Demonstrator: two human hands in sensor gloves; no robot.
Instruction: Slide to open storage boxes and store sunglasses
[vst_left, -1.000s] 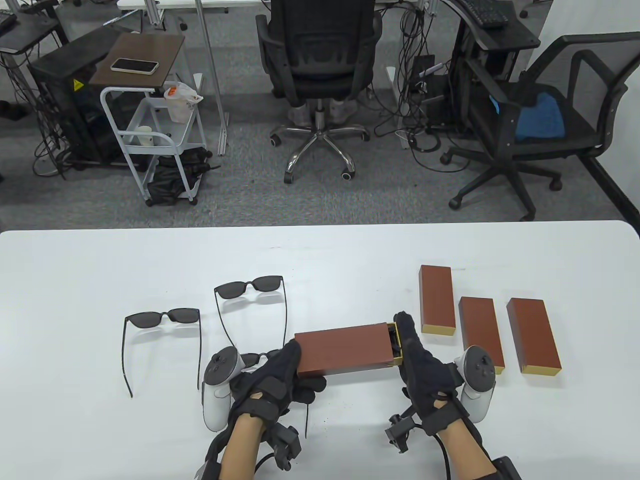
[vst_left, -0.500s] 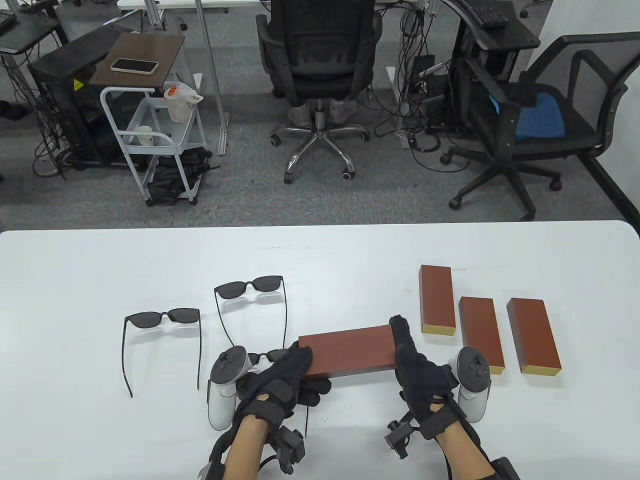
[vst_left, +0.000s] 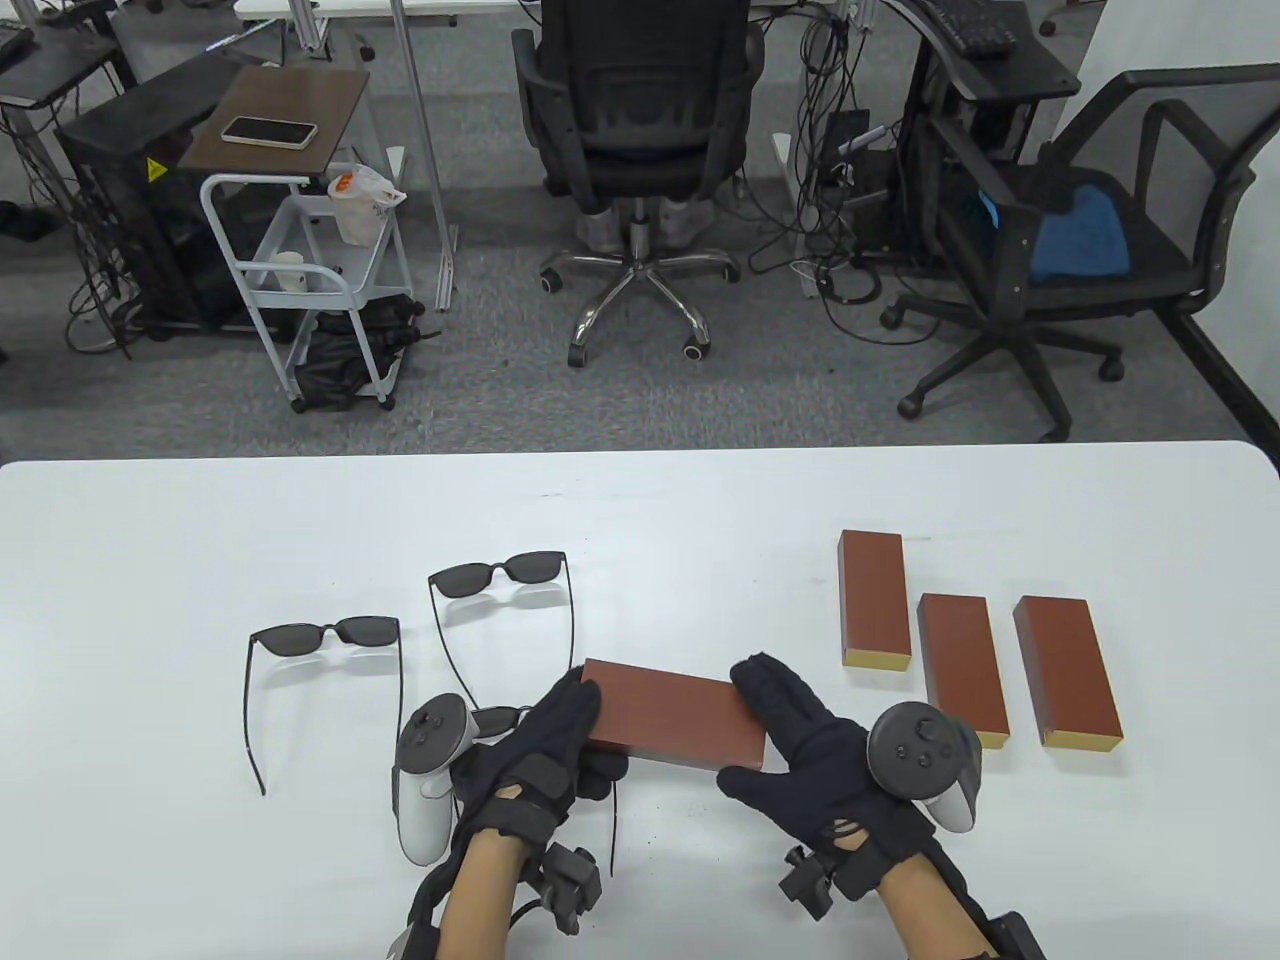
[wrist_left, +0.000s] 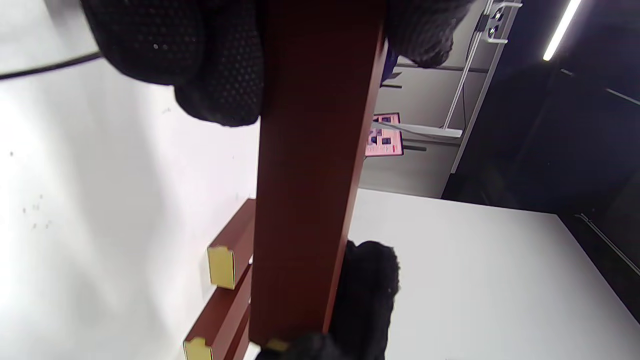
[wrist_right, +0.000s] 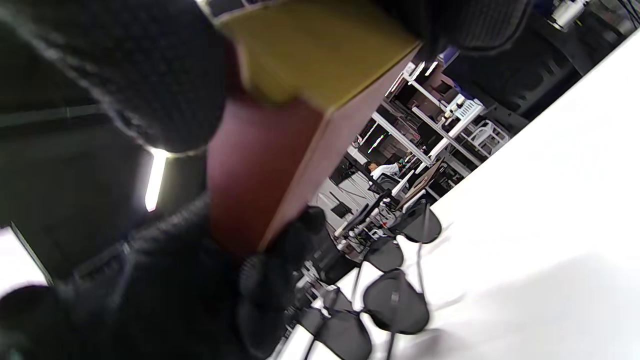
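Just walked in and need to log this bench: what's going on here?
A person in sensor gloves holds one brown box by its two ends, left hand on one end, right hand on the other. The box looks slid shut. Three more closed boxes lie on the table to the right. Two sunglasses lie open to the left, and a third pair is partly hidden behind the left hand.

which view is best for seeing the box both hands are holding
Table view: the whole box shows, closed, with the left hand and right hand at its ends. Left wrist view shows only a long side of it; right wrist view shows its yellow end, blurred.
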